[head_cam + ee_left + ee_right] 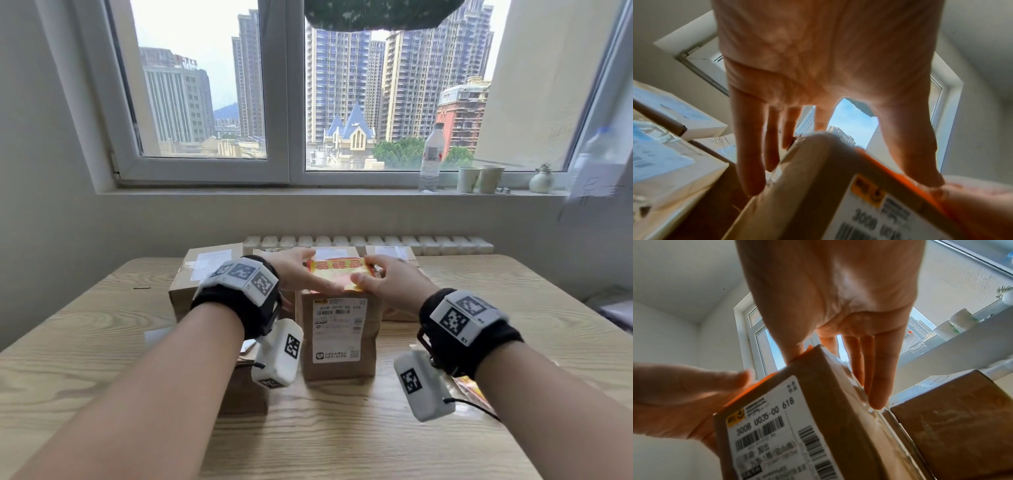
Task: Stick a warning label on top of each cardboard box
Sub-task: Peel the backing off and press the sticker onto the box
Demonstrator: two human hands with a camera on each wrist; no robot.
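Note:
A tall brown cardboard box point(337, 342) with a white shipping label stands upright at the table's middle. A yellow and red warning label point(337, 274) lies on its top. My left hand point(305, 272) lies flat over the label's left part with straight fingers. My right hand point(380, 277) presses the right part, its thumb at the near edge. In the left wrist view the left hand point(818, 73) reaches across the box point(807, 186), thumb on the orange label edge point(900, 175). In the right wrist view the right hand point(838, 296) spans the box point(818, 402), fingers straight down its far side.
More cardboard boxes stand around: one at the left point(205, 274), one behind at the right point(390, 253), a low one under my left wrist point(243, 390). A label sheet point(476, 390) lies under my right wrist. The windowsill holds a bottle point(431, 157) and cups point(479, 178).

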